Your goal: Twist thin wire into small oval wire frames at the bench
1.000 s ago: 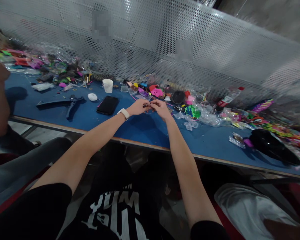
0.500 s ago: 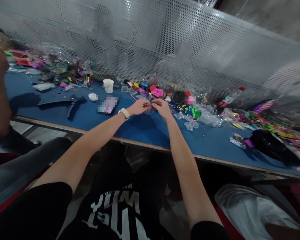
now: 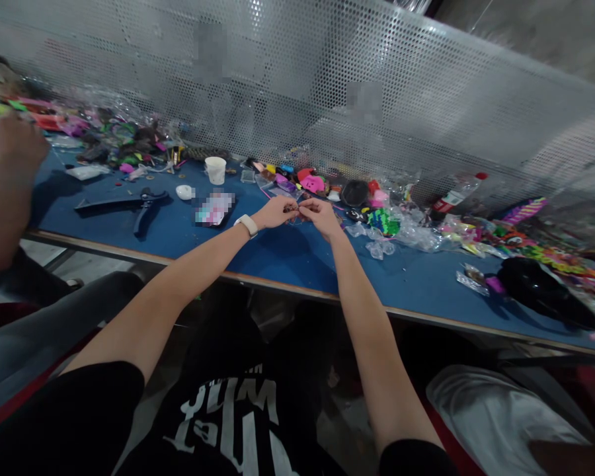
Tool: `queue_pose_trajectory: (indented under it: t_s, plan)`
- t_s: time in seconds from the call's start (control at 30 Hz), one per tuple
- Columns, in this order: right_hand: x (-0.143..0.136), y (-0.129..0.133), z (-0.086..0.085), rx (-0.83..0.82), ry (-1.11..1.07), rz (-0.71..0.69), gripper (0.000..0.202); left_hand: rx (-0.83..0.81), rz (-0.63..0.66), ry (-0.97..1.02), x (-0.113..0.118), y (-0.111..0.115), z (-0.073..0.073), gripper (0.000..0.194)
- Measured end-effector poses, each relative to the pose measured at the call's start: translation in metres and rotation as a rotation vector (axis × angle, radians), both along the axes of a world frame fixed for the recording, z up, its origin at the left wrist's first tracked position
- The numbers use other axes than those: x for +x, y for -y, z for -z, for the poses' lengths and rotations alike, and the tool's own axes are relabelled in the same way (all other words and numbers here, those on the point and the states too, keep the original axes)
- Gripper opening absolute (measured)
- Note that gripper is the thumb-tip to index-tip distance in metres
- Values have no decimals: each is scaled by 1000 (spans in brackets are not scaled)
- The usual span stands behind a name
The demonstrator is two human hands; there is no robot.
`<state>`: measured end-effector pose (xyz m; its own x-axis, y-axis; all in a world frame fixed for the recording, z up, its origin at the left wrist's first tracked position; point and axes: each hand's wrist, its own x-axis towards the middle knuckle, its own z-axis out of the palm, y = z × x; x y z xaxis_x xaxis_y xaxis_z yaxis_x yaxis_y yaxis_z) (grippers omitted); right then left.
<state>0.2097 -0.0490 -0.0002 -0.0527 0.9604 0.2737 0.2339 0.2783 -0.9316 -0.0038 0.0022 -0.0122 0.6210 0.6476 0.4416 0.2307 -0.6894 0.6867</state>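
My left hand (image 3: 278, 211) and my right hand (image 3: 320, 215) meet over the blue table, fingertips nearly touching. Both are closed in a pinch around something small and brownish, too small and too covered by fingers to name. A thin pale loop, perhaps thread, seems to hang below the fingertips. Just behind my hands lie a pink plush-like piece (image 3: 313, 183) and a dark round dish (image 3: 356, 193). A phone (image 3: 215, 208) with a blurred surface rests left of my left hand, near my white wristband (image 3: 248, 225).
A dark cutter-like tool (image 3: 146, 198), a white paper cup (image 3: 215, 170) and a white earbud-like case (image 3: 184, 192) sit to the left. Rightward are clear plastic bags (image 3: 416, 228), a bottle (image 3: 459, 193) and a black bag (image 3: 543, 291). A perforated metal screen (image 3: 297, 86) stands behind. Another person's hand (image 3: 20, 142) reaches in at far left.
My right hand's fingers have shifted slightly left and down towards my left fingertips; my left hand stays put. The other person's hand at far left has come into view.
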Motion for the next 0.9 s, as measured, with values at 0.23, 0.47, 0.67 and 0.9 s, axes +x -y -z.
queue_pose_trajectory:
  t_s: [0.23,0.47,0.67,0.9]
  plan:
    - [6,-2,0,-167,-85,-22,54,-7,29,-18,0,2,0,22]
    - [7,1,-4,-193,-188,-81,49,-88,74,66,1,6,-5,24]
    - [9,8,-13,9,-111,-86,54,-245,117,193,-2,7,-11,37]
    - [19,8,-11,166,118,-60,49,-218,138,153,1,6,-7,35]
